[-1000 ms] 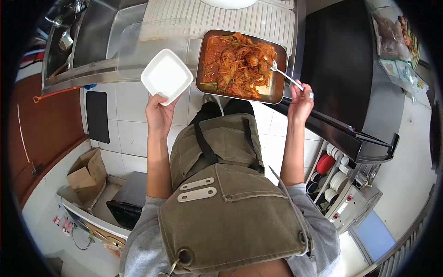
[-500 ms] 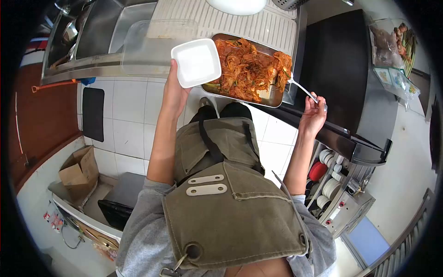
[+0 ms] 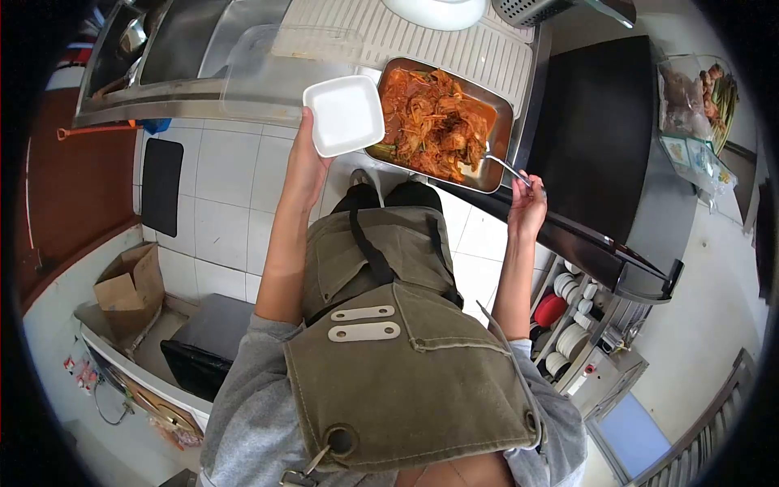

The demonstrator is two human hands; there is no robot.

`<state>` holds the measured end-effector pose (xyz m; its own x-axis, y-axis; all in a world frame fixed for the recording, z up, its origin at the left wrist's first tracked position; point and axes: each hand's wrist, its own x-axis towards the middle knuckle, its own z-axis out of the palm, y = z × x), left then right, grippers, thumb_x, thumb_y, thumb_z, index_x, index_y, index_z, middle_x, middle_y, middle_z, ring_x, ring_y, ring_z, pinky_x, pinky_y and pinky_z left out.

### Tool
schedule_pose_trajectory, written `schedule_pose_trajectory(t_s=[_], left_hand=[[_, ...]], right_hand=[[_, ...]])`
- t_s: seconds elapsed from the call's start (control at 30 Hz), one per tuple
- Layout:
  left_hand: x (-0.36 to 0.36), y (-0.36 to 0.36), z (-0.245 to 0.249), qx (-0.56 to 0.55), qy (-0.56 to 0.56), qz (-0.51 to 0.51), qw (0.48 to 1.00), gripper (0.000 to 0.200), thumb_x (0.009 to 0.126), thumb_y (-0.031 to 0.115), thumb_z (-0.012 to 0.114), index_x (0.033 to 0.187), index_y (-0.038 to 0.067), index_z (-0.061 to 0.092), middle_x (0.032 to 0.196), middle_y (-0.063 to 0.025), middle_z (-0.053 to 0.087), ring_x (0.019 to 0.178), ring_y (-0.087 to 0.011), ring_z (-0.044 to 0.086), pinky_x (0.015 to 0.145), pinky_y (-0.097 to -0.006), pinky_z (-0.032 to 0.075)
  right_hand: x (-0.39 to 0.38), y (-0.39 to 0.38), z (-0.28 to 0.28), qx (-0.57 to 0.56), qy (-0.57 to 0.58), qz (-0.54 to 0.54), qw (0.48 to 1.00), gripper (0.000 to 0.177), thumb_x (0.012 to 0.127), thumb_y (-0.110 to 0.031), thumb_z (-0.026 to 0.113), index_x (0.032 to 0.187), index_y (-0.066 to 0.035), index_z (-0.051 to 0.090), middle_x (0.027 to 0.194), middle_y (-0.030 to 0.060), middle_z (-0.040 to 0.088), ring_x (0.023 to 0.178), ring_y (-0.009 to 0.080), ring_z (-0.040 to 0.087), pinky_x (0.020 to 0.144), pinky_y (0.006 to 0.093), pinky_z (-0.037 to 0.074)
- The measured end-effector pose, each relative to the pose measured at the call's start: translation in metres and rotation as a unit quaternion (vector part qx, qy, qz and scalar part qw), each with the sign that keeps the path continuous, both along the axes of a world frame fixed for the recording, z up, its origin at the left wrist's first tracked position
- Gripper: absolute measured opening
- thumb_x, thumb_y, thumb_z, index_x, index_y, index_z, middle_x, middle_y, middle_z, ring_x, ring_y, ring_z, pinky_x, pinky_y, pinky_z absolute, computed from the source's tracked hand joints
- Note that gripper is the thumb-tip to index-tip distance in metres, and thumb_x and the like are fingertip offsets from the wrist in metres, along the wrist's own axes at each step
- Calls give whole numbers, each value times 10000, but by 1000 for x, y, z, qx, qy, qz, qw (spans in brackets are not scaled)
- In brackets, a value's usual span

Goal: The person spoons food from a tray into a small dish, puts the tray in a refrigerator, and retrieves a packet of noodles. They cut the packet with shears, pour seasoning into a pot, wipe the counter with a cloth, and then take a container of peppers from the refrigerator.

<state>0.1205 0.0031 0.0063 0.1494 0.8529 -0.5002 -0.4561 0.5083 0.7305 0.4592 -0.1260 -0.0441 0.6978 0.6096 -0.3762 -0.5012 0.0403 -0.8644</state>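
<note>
My left hand (image 3: pixel 306 162) holds a white square dish (image 3: pixel 344 116) by its left side, beside the left edge of a metal tray (image 3: pixel 501 130). Nothing lies in the dish. Red-coated kimchi (image 3: pixel 438 118) fills much of the tray, with some bare metal at its lower right. My right hand (image 3: pixel 527 199) grips the handle of a metal utensil (image 3: pixel 507 166). The utensil's head reaches into the tray at the right side of the kimchi and is partly hidden by it.
A clear plastic lid (image 3: pixel 276 77) lies left of the tray over the sink edge (image 3: pixel 187 114). Behind are a ribbed drainboard (image 3: pixel 341 28) and a white bowl (image 3: pixel 438 12). A black counter surface (image 3: pixel 596 130) is on the right, with bagged vegetables (image 3: pixel 690 101) beyond.
My right hand and the utensil have moved left and slightly down. The kimchi that was raised at the tray's right side is now lower, nearer the pile. The view has shifted slightly.
</note>
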Motion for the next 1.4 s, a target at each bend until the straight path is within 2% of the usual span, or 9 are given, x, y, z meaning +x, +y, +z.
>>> schedule_pose_trajectory(t_s=[0.1, 0.33, 0.43, 0.6, 0.8, 0.9, 1.0, 1.27, 1.4], left_hand=[[6, 0, 2, -8, 1, 0, 1000, 597, 952, 458, 304, 1330, -4, 308, 1278, -119, 457, 1177, -185, 461, 993, -332, 371], [20, 10, -4, 13, -6, -46, 999, 633, 937, 469, 335, 1341, -16, 296, 1307, -127, 427, 1212, -193, 423, 1022, -357, 317], [25, 15, -5, -7, 0, -34, 999, 563, 952, 424, 343, 1302, -17, 359, 1269, -113, 472, 1172, -176, 466, 990, -323, 367], [29, 16, 1, 15, 11, -43, 999, 569, 950, 424, 347, 1306, -20, 355, 1267, -114, 473, 1175, -175, 461, 998, -323, 353], [22, 17, -3, 20, 13, -40, 999, 571, 947, 423, 352, 1305, -22, 355, 1262, -112, 477, 1175, -172, 460, 1004, -319, 343], [13, 15, -6, 6, 19, -29, 999, 565, 947, 423, 354, 1302, -16, 360, 1258, -110, 480, 1171, -171, 463, 1000, -318, 348], [10, 11, -2, -8, 24, -15, 1000, 560, 946, 423, 361, 1299, -11, 365, 1248, -109, 487, 1165, -169, 469, 994, -318, 356], [8, 6, 2, -13, 20, -19, 1000, 571, 938, 429, 386, 1303, -9, 359, 1247, -106, 490, 1150, -173, 486, 983, -317, 376], [12, 8, -1, -17, 31, -21, 999, 579, 935, 435, 389, 1301, -12, 358, 1249, -113, 487, 1156, -176, 482, 986, -321, 377]], right_hand=[[7, -2, 14, 32, 8, 8, 999, 144, 910, -132, 488, 909, -4, 553, 920, 176, 632, 767, 179, 650, 783, 311, 544], [18, 1, 62, 94, -33, 18, 995, 151, 919, -126, 466, 894, -1, 548, 913, 168, 628, 791, 189, 648, 768, 304, 557], [20, 3, 65, 100, -46, 24, 994, 157, 921, -127, 463, 892, 3, 546, 910, 174, 626, 792, 193, 649, 760, 301, 562], [13, 6, 58, 82, -49, 13, 995, 159, 916, -139, 475, 895, 1, 547, 908, 181, 625, 744, 176, 644, 777, 320, 554], [-8, 15, 40, -27, -198, 41, 979, 200, 921, -193, 502, 928, 1, 552, 893, 178, 642, 710, 167, 638, 698, 283, 539], [-21, 14, 43, -76, -322, 46, 942, 244, 937, -222, 477, 934, 12, 545, 898, 165, 642, 723, 152, 626, 718, 273, 525], [-21, 8, 49, -92, -349, 42, 931, 238, 937, -218, 477, 926, 11, 544, 893, 167, 642, 722, 154, 627, 707, 274, 528], [-24, -17, 32, -30, -281, -42, 958, 259, 943, -230, 461, 916, 20, 528, 889, 180, 632, 727, 165, 626, 685, 269, 537], [-30, -20, 26, -35, -264, -18, 964, 259, 943, -222, 460, 936, 28, 528, 917, 185, 625, 747, 178, 631, 702, 272, 540]])
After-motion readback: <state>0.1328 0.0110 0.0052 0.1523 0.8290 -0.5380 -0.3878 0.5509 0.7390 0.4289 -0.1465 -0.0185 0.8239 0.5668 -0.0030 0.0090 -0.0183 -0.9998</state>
